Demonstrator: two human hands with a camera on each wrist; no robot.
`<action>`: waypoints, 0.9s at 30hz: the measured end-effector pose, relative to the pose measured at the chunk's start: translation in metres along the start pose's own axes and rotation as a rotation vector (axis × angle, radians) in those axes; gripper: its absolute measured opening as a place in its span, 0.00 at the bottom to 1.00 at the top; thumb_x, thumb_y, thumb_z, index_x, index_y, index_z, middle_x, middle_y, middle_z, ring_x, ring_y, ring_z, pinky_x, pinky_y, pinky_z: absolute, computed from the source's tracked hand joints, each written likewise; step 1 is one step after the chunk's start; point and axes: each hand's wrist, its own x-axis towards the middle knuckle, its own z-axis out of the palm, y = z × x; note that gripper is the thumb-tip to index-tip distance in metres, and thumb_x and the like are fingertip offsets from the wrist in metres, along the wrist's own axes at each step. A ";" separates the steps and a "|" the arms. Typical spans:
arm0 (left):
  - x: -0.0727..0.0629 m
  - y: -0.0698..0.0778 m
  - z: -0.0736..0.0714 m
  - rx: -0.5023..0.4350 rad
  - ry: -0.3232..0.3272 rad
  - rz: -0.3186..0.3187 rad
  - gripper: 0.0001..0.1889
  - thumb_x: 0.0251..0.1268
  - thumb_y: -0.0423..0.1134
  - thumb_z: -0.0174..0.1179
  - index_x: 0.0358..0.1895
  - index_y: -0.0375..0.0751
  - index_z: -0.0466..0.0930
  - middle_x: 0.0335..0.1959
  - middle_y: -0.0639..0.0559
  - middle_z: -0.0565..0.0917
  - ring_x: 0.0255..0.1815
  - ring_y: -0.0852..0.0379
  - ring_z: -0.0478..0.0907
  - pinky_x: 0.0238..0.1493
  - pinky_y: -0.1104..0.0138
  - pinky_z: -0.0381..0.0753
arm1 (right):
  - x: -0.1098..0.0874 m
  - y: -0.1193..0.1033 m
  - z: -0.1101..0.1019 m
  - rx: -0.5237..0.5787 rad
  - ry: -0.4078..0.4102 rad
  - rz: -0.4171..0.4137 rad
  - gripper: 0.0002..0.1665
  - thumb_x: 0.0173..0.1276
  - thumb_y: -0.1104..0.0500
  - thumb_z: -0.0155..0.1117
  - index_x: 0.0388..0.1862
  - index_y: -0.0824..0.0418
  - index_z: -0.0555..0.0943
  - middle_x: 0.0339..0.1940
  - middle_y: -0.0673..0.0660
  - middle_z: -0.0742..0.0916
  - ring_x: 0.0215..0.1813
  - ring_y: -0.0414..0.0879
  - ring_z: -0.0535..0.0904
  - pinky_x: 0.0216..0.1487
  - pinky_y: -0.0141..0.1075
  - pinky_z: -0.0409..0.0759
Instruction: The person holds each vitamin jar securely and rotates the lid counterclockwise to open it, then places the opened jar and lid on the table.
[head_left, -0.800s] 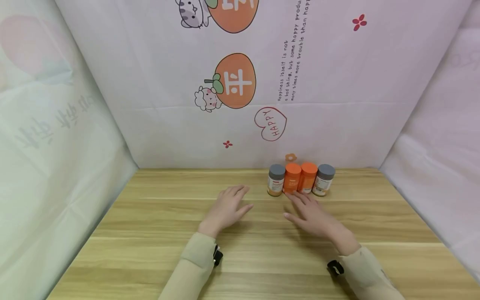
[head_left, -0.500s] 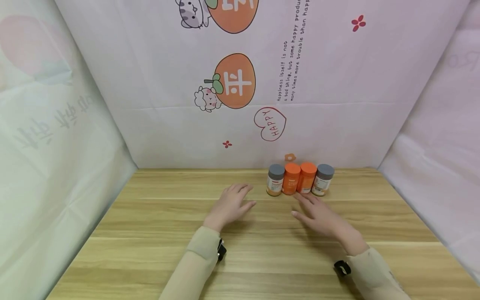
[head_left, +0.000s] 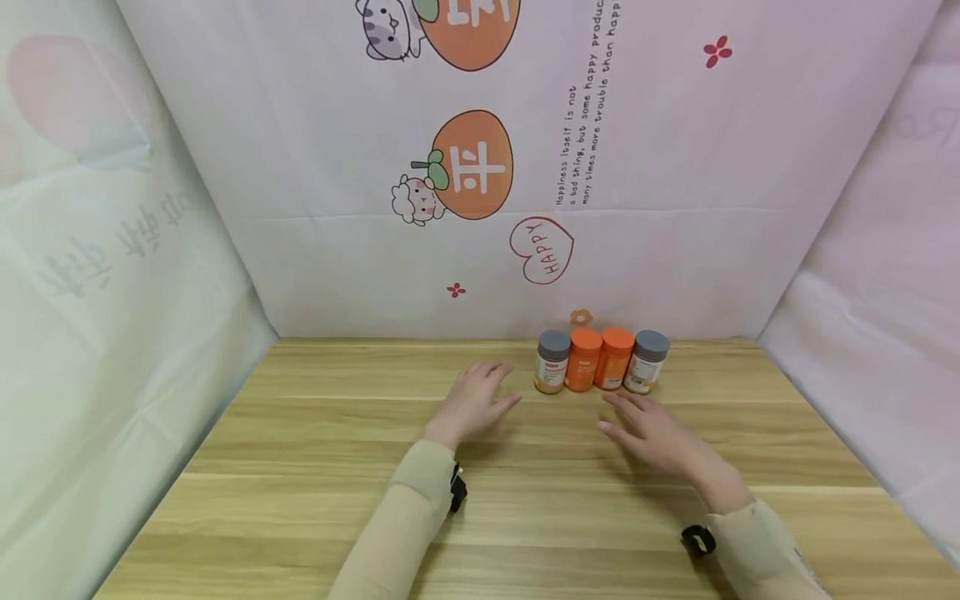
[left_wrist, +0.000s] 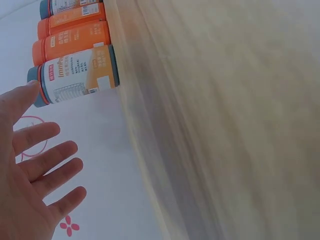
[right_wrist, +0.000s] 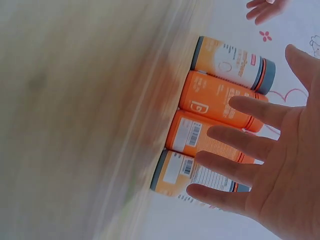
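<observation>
Hands: I see left hand [head_left: 468, 408] and right hand [head_left: 656, 435] apart, fingers spread, gripping nothing | Row: two orange bottles [head_left: 582, 363] upright between two grey-capped bottles [head_left: 552, 368], far along the table [head_left: 540, 500]; I read "Imm…" on the leftmost label [left_wrist: 72, 75] | Backdrop [head_left: 337, 167]: "HAPPY" inside a heart [head_left: 542, 250]

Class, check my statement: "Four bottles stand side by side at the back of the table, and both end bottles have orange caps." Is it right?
No. The head view shows the left-end cap and right-end cap are grey, not orange. Four bottles do stand side by side at the back of the table.
</observation>
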 end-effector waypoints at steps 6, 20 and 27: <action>0.010 0.003 0.004 0.003 -0.032 -0.030 0.31 0.68 0.58 0.50 0.68 0.45 0.65 0.66 0.46 0.70 0.68 0.48 0.64 0.68 0.52 0.63 | -0.003 0.006 -0.003 0.008 -0.001 0.017 0.39 0.72 0.36 0.44 0.69 0.63 0.66 0.67 0.73 0.69 0.66 0.71 0.64 0.62 0.64 0.63; 0.035 0.006 0.018 -0.025 -0.075 -0.074 0.30 0.67 0.57 0.52 0.68 0.46 0.66 0.68 0.45 0.69 0.70 0.47 0.63 0.69 0.52 0.60 | -0.007 0.016 -0.005 0.005 0.011 0.032 0.38 0.72 0.38 0.45 0.67 0.65 0.68 0.65 0.73 0.71 0.64 0.71 0.66 0.61 0.63 0.64; 0.044 0.009 0.022 -0.036 -0.081 -0.077 0.32 0.66 0.58 0.52 0.69 0.46 0.65 0.68 0.46 0.69 0.70 0.47 0.63 0.68 0.52 0.62 | -0.010 0.022 -0.008 0.008 0.027 0.035 0.37 0.72 0.39 0.46 0.66 0.65 0.69 0.64 0.73 0.72 0.63 0.71 0.67 0.60 0.63 0.64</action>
